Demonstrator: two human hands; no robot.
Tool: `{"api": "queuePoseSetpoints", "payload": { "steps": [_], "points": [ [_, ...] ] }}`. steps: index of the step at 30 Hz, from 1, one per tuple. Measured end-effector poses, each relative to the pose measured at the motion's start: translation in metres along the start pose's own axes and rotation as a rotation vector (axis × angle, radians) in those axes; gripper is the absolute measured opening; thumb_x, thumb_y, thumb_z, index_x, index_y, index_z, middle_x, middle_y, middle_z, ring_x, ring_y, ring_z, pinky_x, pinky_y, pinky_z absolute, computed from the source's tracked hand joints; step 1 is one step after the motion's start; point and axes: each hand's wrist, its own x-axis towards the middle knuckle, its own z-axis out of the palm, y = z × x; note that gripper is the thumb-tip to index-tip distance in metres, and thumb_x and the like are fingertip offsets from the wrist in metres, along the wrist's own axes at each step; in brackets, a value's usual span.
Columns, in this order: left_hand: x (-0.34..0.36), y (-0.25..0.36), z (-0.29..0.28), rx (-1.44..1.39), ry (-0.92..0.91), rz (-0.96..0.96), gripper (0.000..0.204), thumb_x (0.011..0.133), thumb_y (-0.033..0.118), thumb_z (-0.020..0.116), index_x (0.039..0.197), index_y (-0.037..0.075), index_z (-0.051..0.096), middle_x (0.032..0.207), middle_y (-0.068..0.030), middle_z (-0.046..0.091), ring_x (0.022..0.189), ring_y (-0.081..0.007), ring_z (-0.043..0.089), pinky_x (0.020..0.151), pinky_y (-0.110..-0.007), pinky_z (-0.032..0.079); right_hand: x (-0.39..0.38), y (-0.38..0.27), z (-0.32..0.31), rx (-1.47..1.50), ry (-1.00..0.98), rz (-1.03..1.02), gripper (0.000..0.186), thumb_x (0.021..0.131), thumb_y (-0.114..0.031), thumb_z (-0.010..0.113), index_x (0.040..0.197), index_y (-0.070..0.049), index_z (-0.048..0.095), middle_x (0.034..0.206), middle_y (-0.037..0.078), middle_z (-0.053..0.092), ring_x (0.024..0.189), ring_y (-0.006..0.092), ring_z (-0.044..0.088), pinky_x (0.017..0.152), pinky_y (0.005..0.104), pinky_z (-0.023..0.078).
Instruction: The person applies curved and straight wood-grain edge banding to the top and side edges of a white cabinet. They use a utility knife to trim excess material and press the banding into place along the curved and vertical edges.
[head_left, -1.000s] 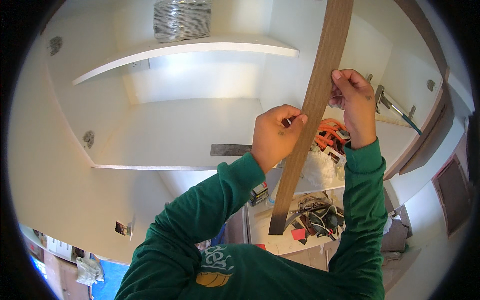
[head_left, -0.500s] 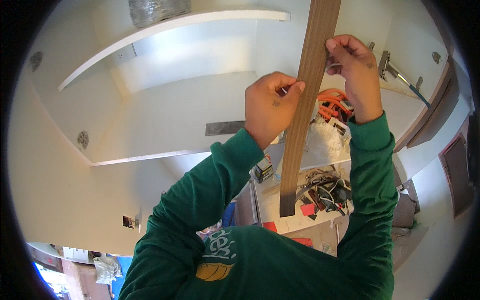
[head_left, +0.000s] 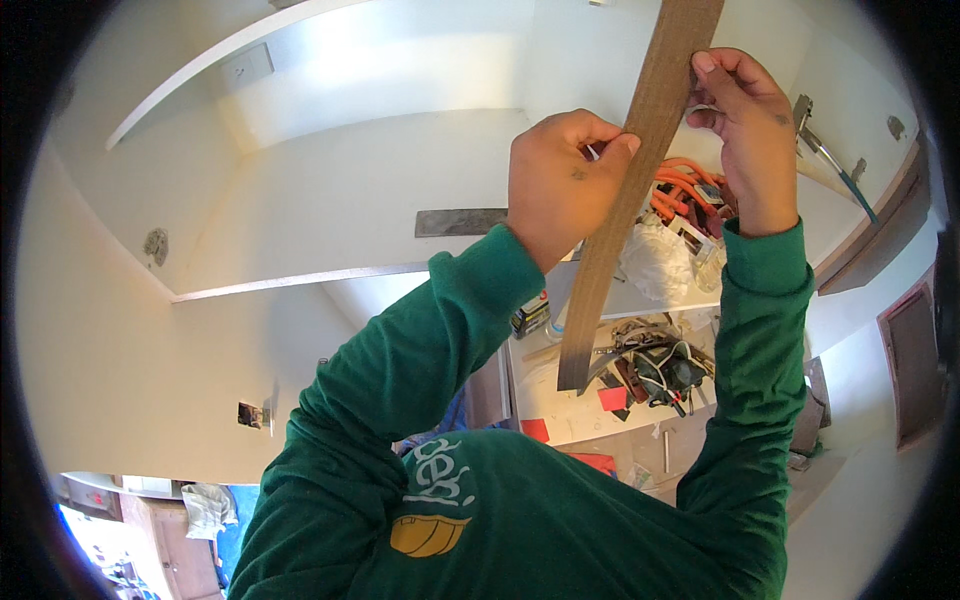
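Note:
A long brown wood-grain strip (head_left: 627, 195), thin and narrow, slants up and to the right in front of me, and its top end runs out of the picture. My left hand (head_left: 573, 175) pinches its left edge between thumb and fingers. Higher up, my right hand (head_left: 748, 130) has its thumb and fingers closed on the right edge. The strip's lower end hangs free above a cluttered surface. Behind my left wrist, a short dark strip (head_left: 458, 222) lies flat on the white cabinet shelf.
White cabinet shelving (head_left: 330, 200) spans the left and centre. Orange hose (head_left: 683, 180) and a white plastic bag (head_left: 657, 262) sit behind the strip. Below are a dark tool bag (head_left: 668, 372) and red pieces (head_left: 613, 399). A lift strut (head_left: 838, 160) juts out at the right.
Both hands and the strip have shifted up and to the right in view, and the strip leans more. The view itself has shifted, so the upper shelf sits higher. Both pinches are kept.

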Motion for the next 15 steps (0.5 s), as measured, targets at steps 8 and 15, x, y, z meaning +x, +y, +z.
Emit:
{"api": "queuePoseSetpoints", "payload": {
  "steps": [8,15],
  "points": [
    [-0.002,-0.011,0.001,0.030,0.023,0.049,0.015,0.083,0.014,0.076,0.084,0.000,0.073,0.071,-0.0055,0.069,0.061,-0.0085,0.057,0.057,-0.025,0.047,-0.023,0.006,0.009,-0.083,0.030,0.048,0.018,0.093,-0.023,0.068,0.097,-0.006,0.066,0.081,0.000,0.065,0.070,0.0082,0.060,0.061,0.0220,0.048],
    [-0.002,-0.010,0.001,0.065,0.072,0.081,0.016,0.081,0.015,0.078,0.082,0.000,0.072,0.072,-0.0090,0.071,0.059,-0.0122,0.060,0.057,-0.027,0.049,-0.072,0.038,-0.001,-0.143,-0.079,0.280,0.015,0.095,-0.022,0.066,0.095,-0.007,0.065,0.084,0.001,0.066,0.072,0.0098,0.061,0.062,0.0229,0.049]
  ]
}}
